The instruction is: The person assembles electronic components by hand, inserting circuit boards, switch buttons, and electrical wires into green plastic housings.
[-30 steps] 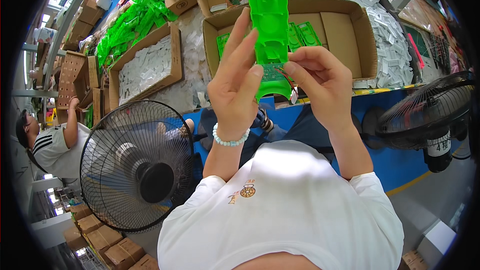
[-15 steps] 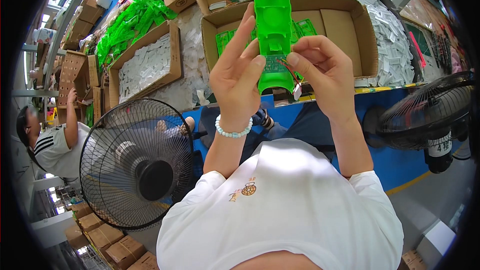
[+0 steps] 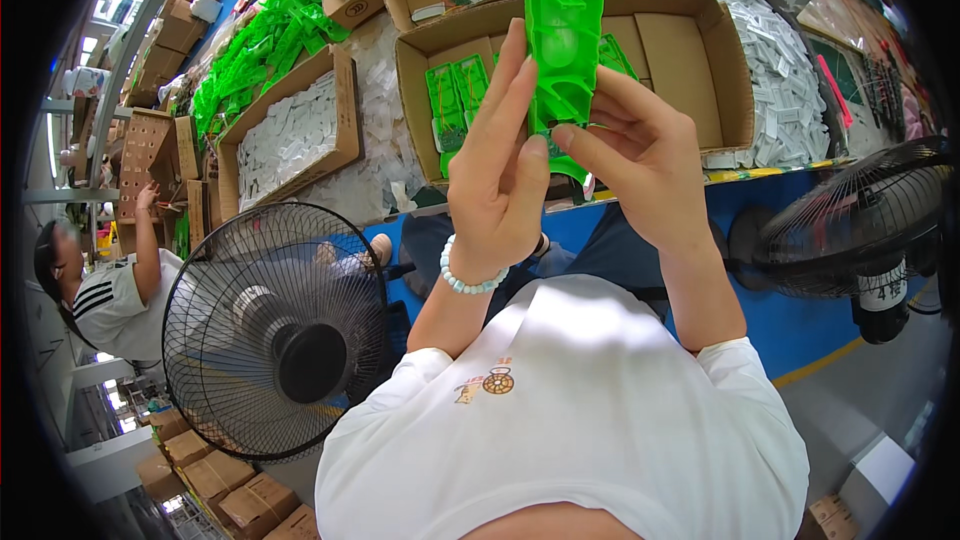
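I see the green shell point(image 3: 565, 45) top ctr., now tipped, a bit further right, red wires hard to see. L hand point(image 3: 492, 175) & R hand point(image 3: 645, 162) fingers grip it; prob. not done.

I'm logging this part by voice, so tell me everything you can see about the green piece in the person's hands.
The green piece is a long, narrow, open shell that looks like moulded plastic. Its hollow side faces the camera, showing raised side walls, a rounded form in the upper half and a cross rib below. It points lengthwise away from the person, overlapping the open cardboard box in view. The left hand holds its left side; the right hand touches its lower right. Fingers hide much of the lower end.
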A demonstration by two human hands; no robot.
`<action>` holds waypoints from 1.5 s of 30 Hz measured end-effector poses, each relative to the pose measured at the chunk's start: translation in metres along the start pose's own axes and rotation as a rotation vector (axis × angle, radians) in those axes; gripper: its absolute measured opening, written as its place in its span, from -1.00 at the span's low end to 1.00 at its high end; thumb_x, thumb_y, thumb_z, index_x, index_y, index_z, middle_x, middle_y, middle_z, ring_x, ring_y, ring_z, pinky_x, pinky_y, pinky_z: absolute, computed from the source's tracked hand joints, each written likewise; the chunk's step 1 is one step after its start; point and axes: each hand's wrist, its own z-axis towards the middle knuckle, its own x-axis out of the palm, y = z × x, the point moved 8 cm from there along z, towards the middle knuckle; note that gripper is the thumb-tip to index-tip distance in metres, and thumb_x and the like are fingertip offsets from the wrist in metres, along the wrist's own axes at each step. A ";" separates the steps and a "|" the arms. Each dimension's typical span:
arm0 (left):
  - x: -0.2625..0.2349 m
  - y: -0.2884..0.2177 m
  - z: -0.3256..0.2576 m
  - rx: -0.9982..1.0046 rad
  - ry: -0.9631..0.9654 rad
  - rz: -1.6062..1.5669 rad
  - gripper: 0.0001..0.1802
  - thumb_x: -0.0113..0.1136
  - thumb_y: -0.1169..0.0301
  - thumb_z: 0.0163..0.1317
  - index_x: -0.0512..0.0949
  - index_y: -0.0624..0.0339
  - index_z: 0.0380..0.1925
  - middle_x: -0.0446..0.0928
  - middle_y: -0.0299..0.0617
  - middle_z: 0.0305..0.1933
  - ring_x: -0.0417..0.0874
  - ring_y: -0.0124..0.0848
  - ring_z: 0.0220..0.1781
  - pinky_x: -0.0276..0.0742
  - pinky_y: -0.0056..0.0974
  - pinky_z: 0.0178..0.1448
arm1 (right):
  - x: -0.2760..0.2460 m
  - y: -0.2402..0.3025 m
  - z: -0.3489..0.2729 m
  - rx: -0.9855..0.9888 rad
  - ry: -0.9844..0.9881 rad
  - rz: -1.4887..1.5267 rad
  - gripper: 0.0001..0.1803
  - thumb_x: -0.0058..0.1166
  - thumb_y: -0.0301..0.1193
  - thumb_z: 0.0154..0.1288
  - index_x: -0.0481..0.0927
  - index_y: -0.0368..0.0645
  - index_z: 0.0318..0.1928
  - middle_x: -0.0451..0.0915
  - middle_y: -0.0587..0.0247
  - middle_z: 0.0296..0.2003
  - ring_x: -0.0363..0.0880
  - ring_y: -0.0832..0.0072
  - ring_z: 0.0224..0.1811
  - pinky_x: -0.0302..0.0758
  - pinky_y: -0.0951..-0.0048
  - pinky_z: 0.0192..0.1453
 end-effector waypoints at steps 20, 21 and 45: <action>0.011 0.040 0.018 -0.429 -0.141 -0.636 -0.47 -0.11 0.52 0.35 0.19 0.39 0.32 0.30 0.25 0.32 0.42 0.05 0.32 0.40 0.01 0.35 | -0.006 -0.016 0.020 0.001 0.013 0.079 -0.53 0.25 -0.52 0.18 0.50 -0.38 0.11 0.66 0.10 -0.10 0.63 0.49 -0.01 0.56 0.50 0.08; 0.011 0.041 0.018 -0.433 -0.152 -0.733 -0.50 -0.12 0.48 0.39 0.20 0.40 0.31 0.33 0.25 0.29 0.42 0.07 0.31 0.42 0.04 0.33 | -0.007 -0.017 0.019 0.015 0.037 0.139 -0.54 0.25 -0.50 0.20 0.52 -0.35 0.11 0.66 0.12 -0.10 0.62 0.49 0.02 0.55 0.52 0.07; -0.006 0.009 -0.012 -0.632 -0.111 -0.647 -0.39 -0.12 0.34 0.46 0.01 0.17 0.44 0.50 0.16 0.01 0.66 -0.18 -0.24 0.70 -0.09 -0.26 | -0.003 0.073 0.000 -1.105 -0.216 -0.616 -0.76 0.20 -0.71 0.06 0.63 -0.33 -0.20 0.65 0.06 -0.26 0.67 0.24 -0.31 0.62 0.45 -0.27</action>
